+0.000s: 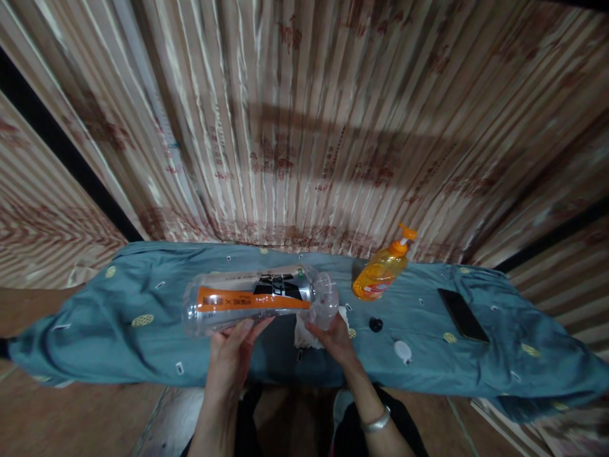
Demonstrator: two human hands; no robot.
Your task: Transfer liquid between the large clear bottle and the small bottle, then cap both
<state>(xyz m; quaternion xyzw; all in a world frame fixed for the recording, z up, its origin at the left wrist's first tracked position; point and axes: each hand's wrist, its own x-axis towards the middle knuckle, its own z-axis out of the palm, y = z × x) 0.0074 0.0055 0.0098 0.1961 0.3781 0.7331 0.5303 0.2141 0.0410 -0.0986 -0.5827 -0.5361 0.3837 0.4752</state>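
A large clear plastic bottle [247,298] with an orange and black label lies sideways in the air above the cloth-covered table. My left hand [235,343] supports its underside with fingers wrapped round it. At the bottle's right end is a small clear plastic cup-like piece [326,303], held in the closed fingers of my right hand [333,334]. The two clear pieces overlap in view; whether they are joined I cannot tell. Beneath them a crumpled white tissue [304,333] shows on the cloth.
To the right stands an orange pump bottle [380,274]. A small black cap [375,324], a white round lid [402,351] and a dark phone [462,315] lie on the teal cloth [162,343]. Behind the table hangs a patterned curtain [295,127].
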